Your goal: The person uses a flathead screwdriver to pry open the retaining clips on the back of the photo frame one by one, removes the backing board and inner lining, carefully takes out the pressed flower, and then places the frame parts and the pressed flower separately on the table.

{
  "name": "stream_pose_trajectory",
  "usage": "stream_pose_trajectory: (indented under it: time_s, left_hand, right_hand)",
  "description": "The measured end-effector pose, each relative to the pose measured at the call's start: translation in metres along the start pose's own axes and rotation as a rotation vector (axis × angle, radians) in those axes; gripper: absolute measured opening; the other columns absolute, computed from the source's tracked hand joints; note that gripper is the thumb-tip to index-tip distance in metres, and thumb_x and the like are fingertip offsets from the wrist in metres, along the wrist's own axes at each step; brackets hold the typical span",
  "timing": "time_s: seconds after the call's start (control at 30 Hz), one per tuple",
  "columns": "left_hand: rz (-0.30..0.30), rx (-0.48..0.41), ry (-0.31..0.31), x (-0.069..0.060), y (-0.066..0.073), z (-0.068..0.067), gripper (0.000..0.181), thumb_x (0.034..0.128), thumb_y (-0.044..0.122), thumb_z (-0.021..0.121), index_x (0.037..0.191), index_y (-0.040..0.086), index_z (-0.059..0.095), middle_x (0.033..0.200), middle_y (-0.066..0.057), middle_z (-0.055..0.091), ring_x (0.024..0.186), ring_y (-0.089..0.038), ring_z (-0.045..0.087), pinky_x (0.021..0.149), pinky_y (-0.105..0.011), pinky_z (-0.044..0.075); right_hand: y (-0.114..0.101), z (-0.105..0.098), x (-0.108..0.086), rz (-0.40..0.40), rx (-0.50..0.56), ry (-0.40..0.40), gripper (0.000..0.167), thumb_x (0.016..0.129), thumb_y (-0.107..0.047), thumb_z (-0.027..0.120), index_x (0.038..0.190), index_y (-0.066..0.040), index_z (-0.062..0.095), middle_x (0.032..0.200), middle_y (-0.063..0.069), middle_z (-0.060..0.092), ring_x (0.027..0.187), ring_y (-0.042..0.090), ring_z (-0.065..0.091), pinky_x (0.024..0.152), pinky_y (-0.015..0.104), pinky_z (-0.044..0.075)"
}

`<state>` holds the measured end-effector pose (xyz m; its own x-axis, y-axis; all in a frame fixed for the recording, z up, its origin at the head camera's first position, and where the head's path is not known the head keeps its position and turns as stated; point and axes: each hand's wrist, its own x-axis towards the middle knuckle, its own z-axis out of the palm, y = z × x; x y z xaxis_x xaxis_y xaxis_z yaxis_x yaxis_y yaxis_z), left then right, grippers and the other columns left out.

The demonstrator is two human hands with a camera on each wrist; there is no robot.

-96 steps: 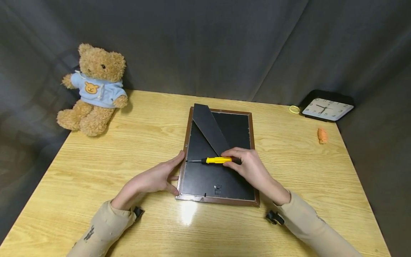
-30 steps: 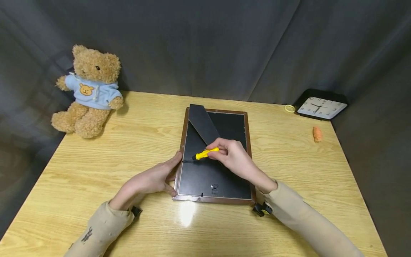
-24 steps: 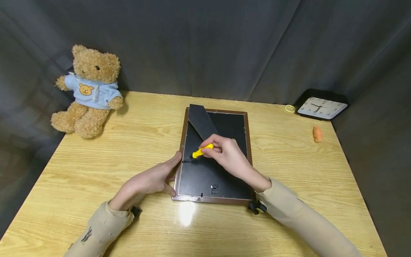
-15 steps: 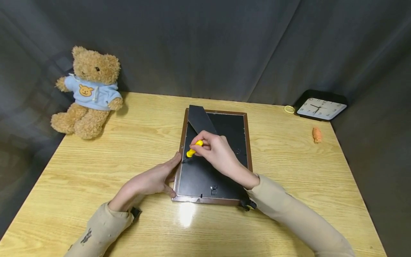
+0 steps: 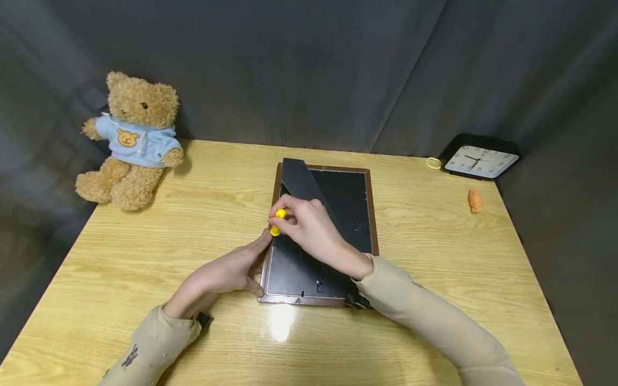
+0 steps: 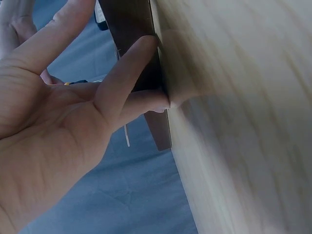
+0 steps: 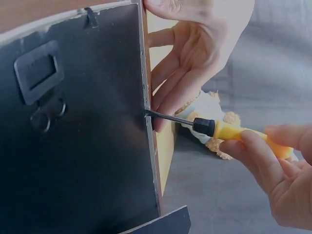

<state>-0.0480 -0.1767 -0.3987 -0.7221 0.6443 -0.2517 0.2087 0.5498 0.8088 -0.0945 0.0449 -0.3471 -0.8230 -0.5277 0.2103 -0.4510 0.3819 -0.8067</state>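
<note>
Right hand (image 5: 311, 228) at work, its grip clamped on the screwdriver (image 7: 222, 129), thumb and fingers pinched round the yellow handle! The tip (image 7: 148, 113) sat at the seam between the backing (image 5: 296, 273) and the frame (image 5: 373, 225), over on the 9 o'clock side, with the frame lying back up on the tabletop (image 5: 458, 268). The left hand (image 5: 236, 268) covered that same flank, from 9 round to the 7 o'clock corner, its fingers apart and resting against the edge.

And here was the risk: a left fingertip (image 7: 160, 124) lay right beside the shaft. Too hard a push, or a sideways twist of the right hand, and the tip could well have skipped off the seam and jabbed that finger. A slip towards 3 o'clock would probably have scored the black backing instead. Any let-up from the left hand might have allowed the frame to slide, too.

Now the angle! In the head view the screwdriver stood steep, much foreshortened, its handle leaning towards 1 o'clock and its tip down towards 7. The right wrist view laid it out plainly: tip at 9, a touch towards 10, handle back between 3 and 4, the long axis joining them. The frame ran long from 12 to 6, its stand (image 5: 301, 179) slanting up to 11.
</note>
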Motion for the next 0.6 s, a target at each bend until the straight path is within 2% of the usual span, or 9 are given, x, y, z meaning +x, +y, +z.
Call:
stream_pose_trajectory:
  time_s: [0.17,0.27,0.37,0.5,0.6]
  left_hand:
    - [0.029,-0.003,0.004,0.001,-0.004,0.002,0.135,0.0737,0.006,0.096,0.169,-0.003,0.0,0.173,-0.028,-0.002,0.157,-0.046,0.015,0.125,-0.06,0.019]
    - [0.013,-0.017,-0.009,0.001,-0.002,0.003,0.134,0.0752,0.004,0.095,0.169,-0.003,-0.001,0.173,-0.027,-0.004,0.158,-0.045,0.012,0.127,-0.059,0.017]
    - [-0.022,-0.001,-0.018,0.0,0.002,0.003,0.129,0.077,0.005,0.094,0.167,-0.009,0.001,0.172,-0.031,-0.003,0.159,-0.046,0.007,0.127,-0.061,0.014]
    - [-0.047,0.031,-0.007,0.0,0.003,0.002,0.124,0.0778,0.006,0.094,0.164,-0.015,0.007,0.172,-0.035,0.001,0.159,-0.048,0.007,0.127,-0.062,0.013]
    - [-0.057,0.029,-0.005,-0.001,0.003,0.001,0.123,0.0788,0.006,0.093,0.165,-0.014,0.008,0.173,-0.034,0.002,0.159,-0.048,0.008,0.127,-0.062,0.013]
  right_hand:
    - [-0.002,0.002,-0.003,-0.017,-0.039,-0.009,0.009,0.096,-0.003,0.081,0.1,-0.003,0.073,0.09,0.006,0.079,0.066,0.013,0.069,0.057,0.019,0.053]
    - [-0.002,0.0,-0.008,-0.021,-0.055,-0.025,0.009,0.096,-0.006,0.082,0.1,-0.005,0.074,0.084,0.005,0.077,0.06,0.009,0.06,0.053,0.018,0.047]
    - [-0.001,-0.004,-0.015,-0.016,-0.067,-0.035,0.009,0.096,-0.007,0.082,0.1,-0.006,0.074,0.078,0.002,0.072,0.056,0.007,0.051,0.051,0.018,0.041]
    - [0.001,-0.01,-0.022,0.002,-0.096,-0.04,0.009,0.098,-0.008,0.08,0.103,-0.006,0.074,0.075,-0.001,0.068,0.056,0.007,0.047,0.05,0.019,0.039]
    - [0.003,-0.014,-0.028,0.015,-0.139,-0.051,0.012,0.1,-0.01,0.078,0.11,-0.005,0.077,0.079,0.002,0.071,0.056,0.006,0.048,0.049,0.02,0.04]
